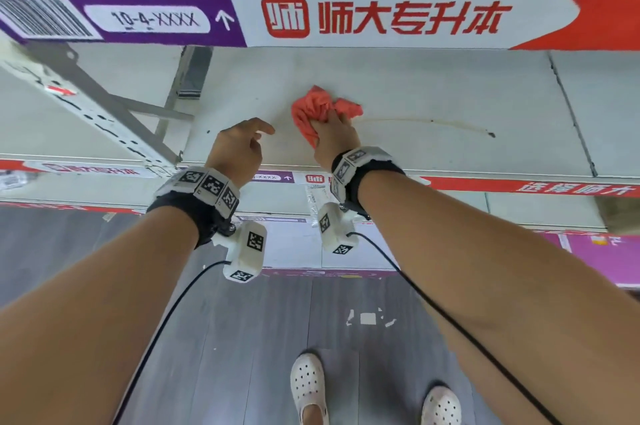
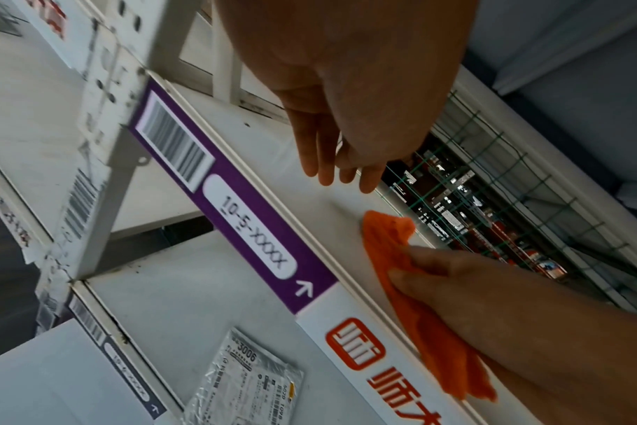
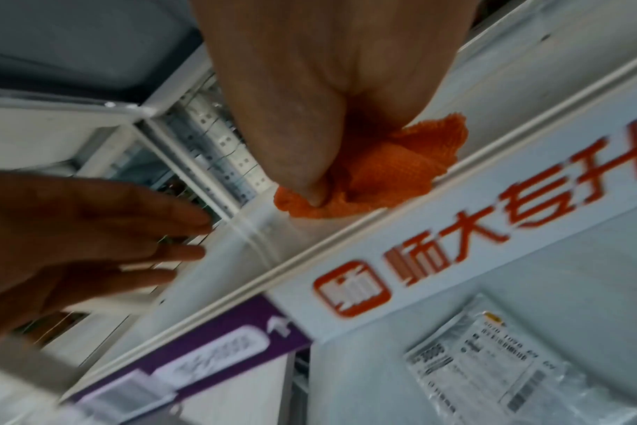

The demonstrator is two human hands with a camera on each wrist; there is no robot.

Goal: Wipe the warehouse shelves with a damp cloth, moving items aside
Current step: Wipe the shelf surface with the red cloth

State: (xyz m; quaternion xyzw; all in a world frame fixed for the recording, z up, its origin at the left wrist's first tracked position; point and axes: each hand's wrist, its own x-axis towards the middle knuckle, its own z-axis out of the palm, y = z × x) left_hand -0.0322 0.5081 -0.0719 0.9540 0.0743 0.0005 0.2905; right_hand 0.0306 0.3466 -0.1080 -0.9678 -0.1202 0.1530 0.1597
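An orange cloth lies bunched on the white shelf board. My right hand grips the cloth and presses it onto the board; the cloth shows crumpled under the fingers in the right wrist view. My left hand hovers just left of it over the shelf's front part, fingers loosely extended and holding nothing. In the left wrist view the left fingers hang straight above the board, with the cloth beside them.
A thin brownish streak runs right of the cloth on the board. A clear plastic packet with a label lies on the shelf below. A perforated upright post stands at left. Green wire mesh backs the shelf.
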